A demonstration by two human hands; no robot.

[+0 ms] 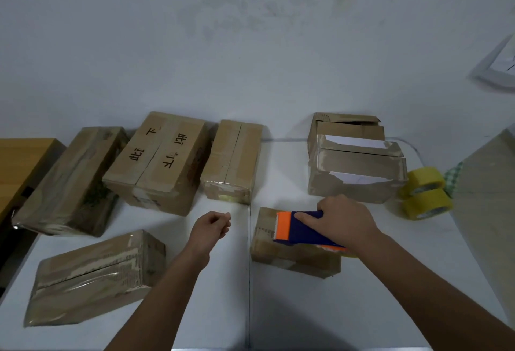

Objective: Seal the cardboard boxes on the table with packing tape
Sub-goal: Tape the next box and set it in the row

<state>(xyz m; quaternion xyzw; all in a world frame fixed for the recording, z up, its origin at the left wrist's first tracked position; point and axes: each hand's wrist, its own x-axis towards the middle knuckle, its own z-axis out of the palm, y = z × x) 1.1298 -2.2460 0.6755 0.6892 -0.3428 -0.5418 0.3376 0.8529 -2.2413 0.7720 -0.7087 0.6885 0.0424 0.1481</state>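
Observation:
My right hand (341, 221) grips a blue and orange tape dispenser (295, 229) that lies on top of a small cardboard box (281, 253) near the table's middle. My left hand (210, 228) hovers just left of that box with its fingers curled and thumb against them, holding nothing I can make out. Several other cardboard boxes stand around: a taped one at the front left (92, 275), a row of three at the back left (69, 180) (158, 161) (232, 161), and one with loose flaps at the back right (354, 161).
Two yellowish tape rolls (426, 191) lie stacked at the right, beside the back right box. A wooden surface (19, 164) adjoins the white table (348, 309) at the far left. A white wall rises behind the boxes. A seam runs down the table's middle.

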